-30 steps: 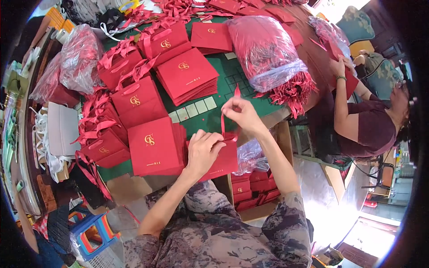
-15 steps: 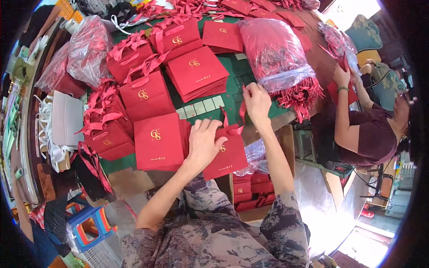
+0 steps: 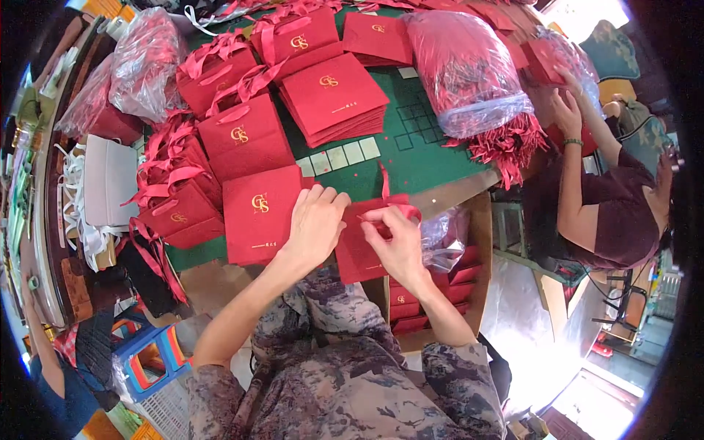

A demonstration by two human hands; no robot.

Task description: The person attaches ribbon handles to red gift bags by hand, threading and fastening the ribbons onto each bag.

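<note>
A flat red gift bag with a ribbon handle lies in front of me at the table's edge. My left hand is curled at its left side, fingers together and bent over the bag's edge, with the thumb partly hidden. Over the bag's upper part, my right hand makes a pinch of thumb and forefinger; whatever is between the tips is too small to make out. A loop of red ribbon shows beside its knuckles. Left of my left hand lies a stack of flat red bags.
More red bag stacks cover the green tabletop. A plastic sack of red ribbons stands at the right. Below the edge, an open carton holds red bags. A co-worker's hands handle red bags at the right.
My right hand has come down and left from beside the sack, from a raised ribbon to a pinch over the bag. My left hand's fingers have drawn together.
</note>
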